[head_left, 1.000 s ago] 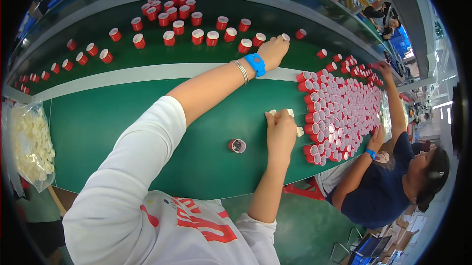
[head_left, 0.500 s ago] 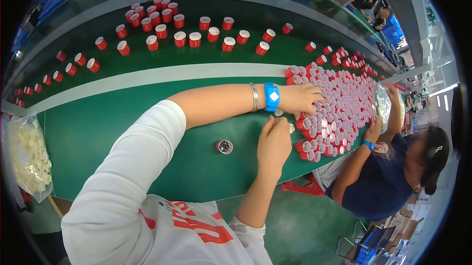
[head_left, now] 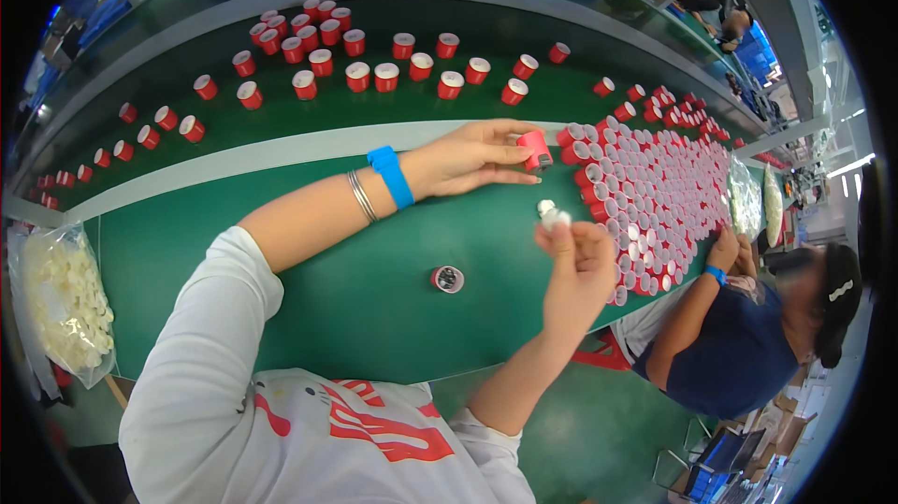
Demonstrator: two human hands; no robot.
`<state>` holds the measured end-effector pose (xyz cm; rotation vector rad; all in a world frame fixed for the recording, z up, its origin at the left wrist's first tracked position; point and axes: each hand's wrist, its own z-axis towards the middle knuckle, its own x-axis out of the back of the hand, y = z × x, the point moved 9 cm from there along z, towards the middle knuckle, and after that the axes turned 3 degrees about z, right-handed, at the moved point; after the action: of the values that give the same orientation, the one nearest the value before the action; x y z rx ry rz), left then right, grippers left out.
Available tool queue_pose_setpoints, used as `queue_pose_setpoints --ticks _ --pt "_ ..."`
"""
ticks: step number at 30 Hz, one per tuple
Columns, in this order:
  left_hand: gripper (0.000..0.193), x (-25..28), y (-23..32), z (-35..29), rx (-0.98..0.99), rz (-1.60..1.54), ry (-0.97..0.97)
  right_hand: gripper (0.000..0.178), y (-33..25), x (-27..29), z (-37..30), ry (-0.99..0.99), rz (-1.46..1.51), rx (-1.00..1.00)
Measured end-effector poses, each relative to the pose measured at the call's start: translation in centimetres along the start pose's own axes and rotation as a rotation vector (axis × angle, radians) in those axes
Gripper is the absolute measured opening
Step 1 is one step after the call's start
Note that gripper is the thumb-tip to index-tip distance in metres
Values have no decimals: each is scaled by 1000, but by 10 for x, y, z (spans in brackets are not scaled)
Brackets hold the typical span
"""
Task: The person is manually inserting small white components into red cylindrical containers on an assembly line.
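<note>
A small red cup [head_left: 536,151] is tilted in my left hand [head_left: 472,158], gripped between the thumb and fingers above the green table. Its near end shows something dark. My right hand [head_left: 582,266] pinches a small white piece [head_left: 556,221] just below and to the right of that cup. Another small white piece [head_left: 545,206] is close above the pinched one, apparently on the table. Right of both hands, many red cups [head_left: 645,188] with pale insides are packed together. One red cup with dark small parts in it [head_left: 448,280] sits alone on the table, left of my right hand.
More red cups [head_left: 358,77] stand spread along the far strip behind a pale rail [head_left: 281,155]. A clear bag of cream-coloured pieces [head_left: 65,303] lies at the left end. At the right, a co-worker [head_left: 730,345] reaches toward the packed cups, near another clear bag [head_left: 745,200].
My left hand has come back from the packed cups, leftward, with a red cup in it. My right hand has moved right and turned, the white piece raised at its fingertips.
</note>
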<state>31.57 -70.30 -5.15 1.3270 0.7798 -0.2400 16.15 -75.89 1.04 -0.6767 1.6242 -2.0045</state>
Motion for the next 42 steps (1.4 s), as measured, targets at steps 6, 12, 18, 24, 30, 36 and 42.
queue_pose_setpoints --ticks 6,12,18,24,30,36,42 --pt "49 9 -15 -22 25 81 59 13 15 -12 23 -27 60 34" --pt "50 11 -1 -24 -142 545 28 19 43 -12 24 -5 246 -186" --pt "44 -1 5 -29 -160 795 -7 21 53 -17 25 -63 333 -213" --pt "42 2 -10 -28 -75 745 -38 22 64 -14 27 -62 266 -172" --pt "43 -7 3 -32 -292 984 -3 23 62 -17 26 -67 209 -171" --pt "36 -13 13 -38 -389 1068 87 21 64 -23 22 -22 79 -163" --pt "34 -13 14 -39 -417 1061 100 25 51 -30 20 7 -153 -134"
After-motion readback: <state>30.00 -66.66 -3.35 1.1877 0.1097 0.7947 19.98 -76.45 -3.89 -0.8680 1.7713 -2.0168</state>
